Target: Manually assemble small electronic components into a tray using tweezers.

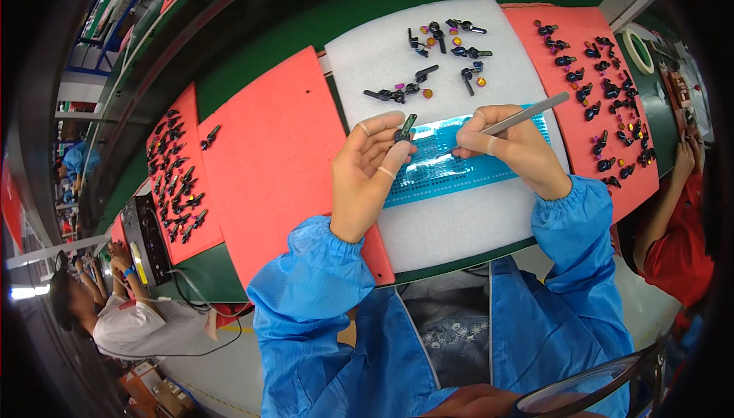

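I see the left hand pinching a dark part, the right hand gripping a grey tool — blue sheet beneath; loose parts beyond; red mats flanking.

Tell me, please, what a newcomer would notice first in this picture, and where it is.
Probably the shiny blue sheet, in the middle on white foam. Next, the left hand holds a dark part near the sheet's left end, while the right hand grips a grey tool over it. Red pads with many dark pieces lie on both sides.
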`<act>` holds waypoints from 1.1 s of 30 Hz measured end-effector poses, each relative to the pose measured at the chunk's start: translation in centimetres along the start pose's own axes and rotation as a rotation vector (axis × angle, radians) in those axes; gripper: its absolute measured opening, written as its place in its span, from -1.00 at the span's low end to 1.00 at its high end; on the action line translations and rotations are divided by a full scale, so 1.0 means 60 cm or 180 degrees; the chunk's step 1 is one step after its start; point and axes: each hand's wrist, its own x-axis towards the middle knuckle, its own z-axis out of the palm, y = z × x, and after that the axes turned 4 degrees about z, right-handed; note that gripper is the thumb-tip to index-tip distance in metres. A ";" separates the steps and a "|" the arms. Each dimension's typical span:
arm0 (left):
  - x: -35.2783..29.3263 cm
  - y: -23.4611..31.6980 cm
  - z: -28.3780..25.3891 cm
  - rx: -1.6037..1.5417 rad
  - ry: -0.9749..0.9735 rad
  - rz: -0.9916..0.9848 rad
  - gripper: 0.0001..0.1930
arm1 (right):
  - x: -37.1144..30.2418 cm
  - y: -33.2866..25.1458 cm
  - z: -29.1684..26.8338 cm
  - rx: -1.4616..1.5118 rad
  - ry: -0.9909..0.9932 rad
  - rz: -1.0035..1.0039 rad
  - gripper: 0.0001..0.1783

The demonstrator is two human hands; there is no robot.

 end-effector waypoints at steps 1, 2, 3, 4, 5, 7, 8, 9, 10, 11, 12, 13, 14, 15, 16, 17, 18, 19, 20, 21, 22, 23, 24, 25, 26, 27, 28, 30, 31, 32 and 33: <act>0.003 -0.003 -0.003 0.0031 0.0001 0.0073 -0.70 | -0.004 -0.002 -0.002 0.0042 0.0088 0.0056 -0.88; 0.008 -0.002 -0.013 0.0101 0.0041 0.0169 -0.72 | -0.003 -0.006 -0.001 0.0093 0.0125 0.0084 -0.88; 0.012 -0.001 -0.027 0.0178 0.0084 0.0267 -0.73 | -0.001 -0.008 0.000 0.0147 0.0155 0.0110 -0.89; 0.014 0.002 -0.050 0.0268 0.0175 0.0305 -0.73 | 0.000 -0.008 -0.001 0.0175 0.0037 0.0056 -0.89; 0.016 0.007 -0.077 0.0722 0.0215 0.0463 -0.74 | -0.004 -0.006 -0.004 0.0090 0.0105 0.0033 -0.88; 0.017 0.012 -0.144 0.1635 0.0289 0.0743 -0.77 | -0.005 -0.003 -0.004 0.0031 0.0097 -0.0031 -0.88; 0.019 0.010 -0.193 0.1939 0.0499 0.0814 -0.78 | -0.007 -0.007 -0.002 0.0028 0.0079 -0.0030 -0.88; 0.018 0.013 -0.237 0.2231 0.0698 0.0869 -0.80 | -0.008 -0.006 -0.003 0.0026 0.0076 -0.0011 -0.88; 0.011 0.016 -0.279 0.2614 0.1021 0.0673 -0.80 | -0.008 -0.005 -0.003 0.0021 0.0081 0.0010 -0.88; 0.006 0.027 -0.311 0.2982 0.1347 0.0478 -0.80 | -0.006 -0.006 -0.004 0.0028 0.0045 -0.0026 -0.88; 0.006 0.023 -0.347 0.2981 0.1359 0.0510 -0.80 | -0.007 -0.006 -0.006 0.0014 0.0054 -0.0028 -0.88; 0.000 0.019 -0.387 0.2972 0.1437 0.0394 -0.79 | -0.006 -0.005 -0.004 0.0017 0.0027 -0.0035 -0.87; -0.001 0.017 -0.407 0.2943 0.1501 0.0275 -0.78 | -0.005 -0.005 -0.003 0.0011 0.0018 -0.0032 -0.87; -0.001 0.010 -0.423 0.2952 0.1523 0.0295 -0.78 | -0.005 -0.004 -0.001 0.0008 0.0002 -0.0057 -0.87; 0.004 0.002 -0.430 0.2983 0.1530 0.0342 -0.79 | -0.004 -0.002 -0.003 -0.0022 0.0017 -0.0065 -0.87; 0.008 0.001 -0.432 0.3022 0.1544 0.0393 -0.80 | -0.003 -0.001 -0.004 -0.0048 0.0024 -0.0080 -0.87; 0.010 0.000 -0.435 0.3061 0.1560 0.0443 -0.81 | -0.003 -0.001 -0.004 -0.0075 0.0030 -0.0094 -0.87; 0.011 -0.001 -0.437 0.3057 0.1570 0.0459 -0.81 | -0.003 -0.001 -0.003 -0.0084 0.0028 -0.0110 -0.87; 0.012 -0.001 -0.440 0.2981 0.1541 0.0508 -0.81 | -0.003 -0.002 -0.001 -0.0084 0.0039 -0.0107 -0.87; 0.011 0.000 -0.443 0.2907 0.1513 0.0557 -0.82 | -0.003 -0.002 0.001 -0.0083 0.0047 -0.0104 -0.87; 0.015 0.003 -0.436 0.2821 0.1462 0.0601 -0.82 | -0.003 -0.001 0.000 -0.0081 0.0078 -0.0090 -0.87; 0.016 0.005 -0.428 0.2812 0.1451 0.0611 -0.82 | -0.003 -0.001 -0.002 -0.0085 0.0094 -0.0094 -0.87; 0.016 0.007 -0.420 0.2979 0.1464 0.0542 -0.82 | -0.003 0.000 -0.003 -0.0078 0.0078 -0.0094 -0.88; 0.014 0.008 -0.411 0.3147 0.1476 0.0472 -0.81 | -0.002 0.000 -0.005 -0.0069 0.0063 -0.0093 -0.90; 0.012 0.012 -0.404 0.3315 0.1485 0.0402 -0.81 | -0.001 0.000 -0.007 -0.0059 0.0049 -0.0092 -0.91; 0.010 0.014 -0.400 0.3313 0.1462 0.0408 -0.81 | -0.002 0.000 -0.008 -0.0052 0.0070 -0.0091 -0.91; 0.007 0.019 -0.398 0.3713 0.1385 0.0582 -0.80 | -0.002 0.000 -0.008 -0.0051 0.0052 -0.0084 -0.90; 0.003 0.026 -0.390 0.4499 0.1206 0.0951 -0.77 | -0.004 -0.001 -0.007 -0.0046 0.0024 -0.0069 -0.88; -0.002 0.026 -0.383 0.4490 0.1173 0.0966 -0.77 | -0.005 -0.001 -0.006 -0.0037 0.0058 -0.0065 -0.88; -0.005 0.032 -0.363 0.4722 0.1168 0.0999 -0.75 | -0.005 0.000 -0.007 -0.0007 0.0037 -0.0077 -0.88; -0.009 0.040 -0.342 0.4951 0.1163 0.1034 -0.73 | -0.004 0.002 -0.008 0.0021 0.0017 -0.0088 -0.88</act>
